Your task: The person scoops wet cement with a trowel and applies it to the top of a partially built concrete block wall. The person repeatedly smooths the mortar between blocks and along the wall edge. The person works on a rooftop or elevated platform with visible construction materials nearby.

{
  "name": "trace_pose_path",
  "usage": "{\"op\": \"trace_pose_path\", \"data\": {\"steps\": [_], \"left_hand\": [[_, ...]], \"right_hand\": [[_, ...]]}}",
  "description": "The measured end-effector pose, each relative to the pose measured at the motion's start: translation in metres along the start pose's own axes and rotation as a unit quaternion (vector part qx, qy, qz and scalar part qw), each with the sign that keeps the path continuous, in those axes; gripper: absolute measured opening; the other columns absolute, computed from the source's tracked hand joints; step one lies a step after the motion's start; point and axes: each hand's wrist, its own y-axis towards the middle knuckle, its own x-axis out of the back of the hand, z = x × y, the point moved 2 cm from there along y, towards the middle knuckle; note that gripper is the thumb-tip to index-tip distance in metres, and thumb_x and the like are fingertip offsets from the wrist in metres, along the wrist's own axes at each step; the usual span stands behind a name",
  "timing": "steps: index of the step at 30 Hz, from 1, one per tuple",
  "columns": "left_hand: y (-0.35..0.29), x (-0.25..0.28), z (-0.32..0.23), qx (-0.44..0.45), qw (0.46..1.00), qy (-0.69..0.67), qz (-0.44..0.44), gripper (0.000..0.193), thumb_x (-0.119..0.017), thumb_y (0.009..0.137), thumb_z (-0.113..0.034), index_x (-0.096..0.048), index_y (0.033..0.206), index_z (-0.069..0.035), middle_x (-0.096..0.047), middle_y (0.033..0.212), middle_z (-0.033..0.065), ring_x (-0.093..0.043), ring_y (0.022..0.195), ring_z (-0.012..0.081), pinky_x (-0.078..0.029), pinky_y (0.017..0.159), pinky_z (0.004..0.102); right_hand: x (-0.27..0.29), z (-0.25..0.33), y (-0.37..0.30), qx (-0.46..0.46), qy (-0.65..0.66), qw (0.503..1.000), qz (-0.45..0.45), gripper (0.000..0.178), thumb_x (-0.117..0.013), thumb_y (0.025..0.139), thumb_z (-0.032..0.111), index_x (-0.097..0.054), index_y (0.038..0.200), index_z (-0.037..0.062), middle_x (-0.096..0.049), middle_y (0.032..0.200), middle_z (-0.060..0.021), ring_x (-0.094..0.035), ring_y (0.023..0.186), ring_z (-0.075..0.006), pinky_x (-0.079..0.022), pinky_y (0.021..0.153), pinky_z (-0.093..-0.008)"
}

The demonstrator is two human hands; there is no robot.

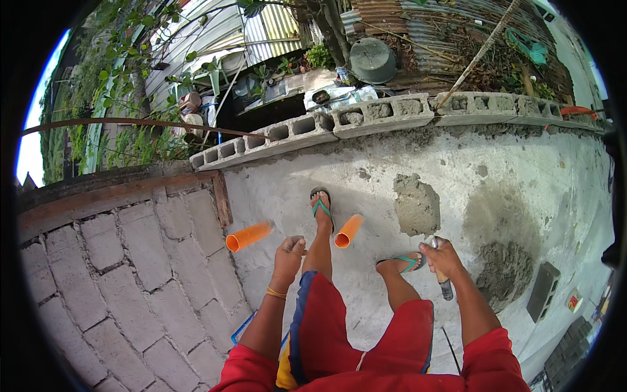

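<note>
My right hand (442,257) is closed round what looks like a trowel. Its light wooden handle with a dark butt (445,286) sticks out below my fist. A patch of wet mortar (417,204) shows just beyond that hand; I cannot make out the blade against it. My left hand (288,256) is closed in front of my left leg, fingers curled to the thumb; what they hold, if anything, is too small to name. Orange pipe stubs stand on either side of it, one to its left (248,236) and one to its right (348,231).
A row of hollow concrete blocks (385,114) edges the far side of the concrete floor (287,176). On the left is a block wall (150,287). At right lie a mortar heap (504,269) and a loose block (543,292). Past the row are a round tub (373,60) and rusty roofing.
</note>
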Motion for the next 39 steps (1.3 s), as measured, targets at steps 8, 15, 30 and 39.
{"op": "trace_pose_path", "data": {"steps": [8,15,30,39], "left_hand": [[0.233,0.064,-0.003,-0.025,0.993,-0.081,-0.081,0.041,-0.066,0.103,-0.022,-0.06,0.131,0.008,-0.07,0.115,0.0154,-0.069,0.102,0.0205,-0.055,0.089,0.0341],[0.388,0.1,-0.036,-0.137,0.98,0.014,-0.144,0.043,-0.068,0.101,-0.017,-0.057,0.136,0.006,-0.065,0.134,0.0229,-0.064,0.122,0.0319,-0.05,0.105,0.0397],[0.403,0.118,-0.007,-0.11,0.991,0.045,-0.067,0.043,-0.07,0.101,-0.017,-0.057,0.136,0.004,-0.065,0.136,0.024,-0.063,0.126,0.033,-0.049,0.107,0.0398],[0.399,0.098,-0.032,-0.068,0.997,0.012,-0.028,0.044,-0.068,0.103,-0.02,-0.057,0.138,0.005,-0.068,0.132,0.0218,-0.065,0.122,0.031,-0.051,0.102,0.0384]], "right_hand": [[-0.094,0.179,0.15,-0.002,-0.258,0.962,0.085,0.061,-0.084,0.085,0.054,-0.066,0.101,-0.0018,-0.065,0.068,-0.0086,-0.062,0.055,-0.017,-0.054,0.055,-0.0358],[-0.167,0.321,0.277,0.088,-0.47,0.877,0.05,0.084,-0.082,0.083,0.06,-0.067,0.131,-0.0069,-0.074,0.097,-0.0274,-0.074,0.087,-0.0308,-0.058,0.082,-0.0426],[-0.229,0.387,0.352,0.22,-0.68,0.694,-0.087,0.048,-0.067,0.099,0.035,-0.062,0.143,0.0171,-0.07,0.13,-0.0134,-0.067,0.119,-0.0357,-0.052,0.101,-0.05],[-0.22,0.345,0.297,0.189,-0.54,0.809,-0.134,0.056,-0.064,0.101,0.038,-0.055,0.149,0.0121,-0.065,0.139,-0.0215,-0.067,0.119,-0.0418,-0.051,0.102,-0.0545]]}}
